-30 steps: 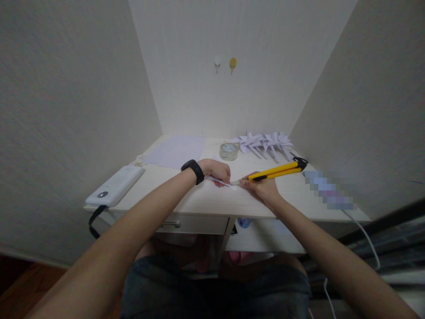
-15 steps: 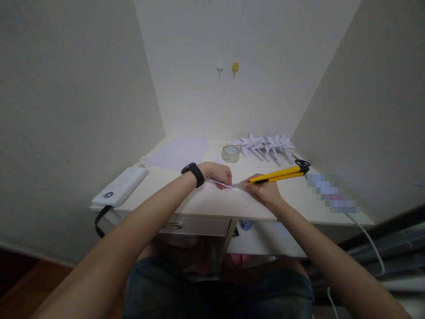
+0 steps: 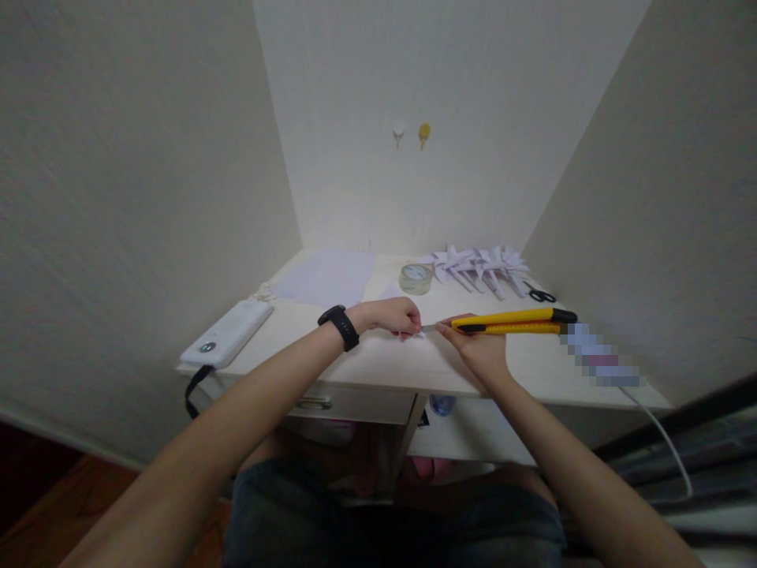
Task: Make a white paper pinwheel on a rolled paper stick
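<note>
So the desk is a small pale one tucked in a corner, with a flat sheet of paper lying far left and a white power bank hanging near the left edge, strap dangling. Far right there's a pile of folded paper pinwheels, roughly five or six, too bunched to count properly. One roll of clear tape sits just left of them, one pair of black-handled scissors just right. In the middle, the right hand is closed around one yellow utility knife, blade tip pointing left at a small paper piece. The left hand, fingers curled down, pins that piece to the desk. Honestly the worry is those fingertips sitting right beside the blade: one slip leftward and it nicks them, or the paper skids and tears.
</note>
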The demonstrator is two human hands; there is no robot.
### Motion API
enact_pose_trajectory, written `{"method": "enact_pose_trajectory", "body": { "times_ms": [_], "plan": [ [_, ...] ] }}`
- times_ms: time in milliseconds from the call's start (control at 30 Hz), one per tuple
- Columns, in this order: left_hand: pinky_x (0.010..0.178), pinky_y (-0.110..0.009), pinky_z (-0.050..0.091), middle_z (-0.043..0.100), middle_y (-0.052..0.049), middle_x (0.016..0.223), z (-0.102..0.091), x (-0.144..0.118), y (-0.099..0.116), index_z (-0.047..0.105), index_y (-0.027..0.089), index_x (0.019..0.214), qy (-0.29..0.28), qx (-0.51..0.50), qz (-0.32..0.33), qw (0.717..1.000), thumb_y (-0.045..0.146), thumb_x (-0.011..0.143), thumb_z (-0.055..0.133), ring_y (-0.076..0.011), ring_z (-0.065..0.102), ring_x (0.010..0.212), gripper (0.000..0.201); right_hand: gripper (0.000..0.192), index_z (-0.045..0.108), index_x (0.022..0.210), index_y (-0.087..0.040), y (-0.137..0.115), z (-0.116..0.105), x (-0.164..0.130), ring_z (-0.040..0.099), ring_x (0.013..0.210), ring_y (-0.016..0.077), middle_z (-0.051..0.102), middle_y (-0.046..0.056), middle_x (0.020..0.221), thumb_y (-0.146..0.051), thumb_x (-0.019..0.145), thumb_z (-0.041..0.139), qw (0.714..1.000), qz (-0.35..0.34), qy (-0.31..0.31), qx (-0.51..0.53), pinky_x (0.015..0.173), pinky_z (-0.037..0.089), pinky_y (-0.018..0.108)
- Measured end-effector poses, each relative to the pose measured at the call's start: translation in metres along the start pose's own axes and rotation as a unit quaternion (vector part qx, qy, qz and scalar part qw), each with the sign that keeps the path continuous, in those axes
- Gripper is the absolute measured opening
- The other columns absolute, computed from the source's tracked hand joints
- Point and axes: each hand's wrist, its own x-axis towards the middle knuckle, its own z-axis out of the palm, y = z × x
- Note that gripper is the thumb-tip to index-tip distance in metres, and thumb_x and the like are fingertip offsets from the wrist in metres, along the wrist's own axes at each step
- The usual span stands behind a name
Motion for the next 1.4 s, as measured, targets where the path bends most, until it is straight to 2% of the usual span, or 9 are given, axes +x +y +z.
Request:
{"method": "enact_pose_trajectory", "body": {
  "times_ms": [100,233,433,667,867,967,1067,1133,1400],
  "plan": [
    [0.059,-0.025,0.04,0.059,-0.001,0.063,-0.001,-0.003,0.002,0.062,0.014,0.076,0.001,0.003,-0.001,1.0,0.014,0.069,0.056,-0.0129,0.055,0.061,0.009,0.024,0.073,0.068,-0.025,-0.005,0.002,-0.006,0.069,0.084,0.0285,0.075,0.006,0.078,-0.048,0.072,0.074,1.0,0.006,-0.001,-0.001,0.092,0.048,0.044],
    [0.059,-0.024,0.039,0.057,0.001,0.063,-0.008,-0.007,0.002,0.06,0.014,0.076,-0.023,-0.008,0.024,0.999,0.013,0.071,0.056,-0.012,0.053,0.061,0.007,0.019,0.076,0.071,-0.026,-0.014,-0.008,-0.007,0.071,0.083,0.0278,0.077,0.006,0.082,-0.044,0.068,0.079,0.998,0.022,-0.05,0.036,0.083,0.055,0.042],
    [0.06,-0.024,0.04,0.057,0.001,0.067,-0.012,-0.011,0.006,0.059,0.014,0.078,-0.065,-0.007,0.043,0.997,0.01,0.071,0.055,-0.0115,0.052,0.062,0.009,0.012,0.076,0.067,-0.026,-0.023,-0.028,0.001,0.073,0.083,0.0272,0.078,0.005,0.081,-0.036,0.065,0.083,0.986,-0.038,-0.144,0.072,0.084,0.058,0.041],
    [0.06,-0.024,0.041,0.057,0.001,0.068,-0.008,-0.01,0.015,0.058,0.014,0.076,-0.003,-0.002,0.058,0.998,0.007,0.07,0.051,-0.012,0.054,0.063,0.012,0.025,0.075,0.07,-0.024,-0.024,-0.012,-0.008,0.073,0.081,0.0262,0.077,0.005,0.079,-0.049,0.068,0.078,0.999,0.01,0.014,0.028,0.083,0.057,0.04],
    [0.06,-0.024,0.041,0.058,0.0,0.065,-0.01,-0.011,0.01,0.059,0.014,0.076,0.012,0.032,0.069,0.997,0.006,0.07,0.054,-0.0123,0.054,0.062,0.011,0.021,0.076,0.069,-0.025,-0.022,-0.017,-0.003,0.073,0.081,0.0259,0.078,0.004,0.081,-0.045,0.064,0.082,0.997,-0.03,-0.06,0.045,0.081,0.058,0.04],
    [0.06,-0.024,0.04,0.059,0.0,0.065,-0.01,-0.013,0.008,0.059,0.014,0.078,0.027,0.039,0.068,0.997,0.007,0.073,0.055,-0.0121,0.054,0.061,0.01,0.022,0.075,0.069,-0.023,-0.017,-0.019,0.001,0.071,0.078,0.0247,0.076,0.004,0.078,-0.042,0.064,0.083,0.997,-0.003,0.027,0.069,0.081,0.056,0.04],
    [0.061,-0.024,0.041,0.06,-0.001,0.066,-0.007,-0.015,0.007,0.06,0.013,0.079,0.033,0.033,0.065,0.997,0.009,0.076,0.055,-0.0118,0.055,0.061,0.007,0.022,0.073,0.071,-0.021,-0.006,-0.017,0.004,0.067,0.076,0.0218,0.074,0.003,0.076,-0.038,0.062,0.084,0.981,0.02,0.153,0.118,0.082,0.053,0.039],
    [0.062,-0.024,0.042,0.062,-0.002,0.067,-0.005,-0.014,0.006,0.062,0.012,0.081,0.029,0.038,0.063,0.997,0.012,0.079,0.055,-0.0123,0.056,0.062,0.007,0.023,0.073,0.073,-0.021,0.003,-0.015,0.006,0.066,0.079,0.0206,0.072,0.002,0.077,-0.034,0.06,0.086,0.968,0.03,0.193,0.156,0.084,0.052,0.039],
    [0.061,-0.022,0.046,0.066,-0.004,0.074,0.0,-0.011,0.003,0.069,0.01,0.104,0.036,0.049,0.057,0.996,0.008,0.079,0.053,-0.0125,0.059,0.064,0.03,0.023,0.073,0.069,-0.019,0.027,-0.021,0.013,0.062,0.075,0.0172,0.069,0.0,0.074,-0.021,0.049,0.084,0.929,0.168,0.204,0.259,0.077,0.054,0.034]
  ]
}}
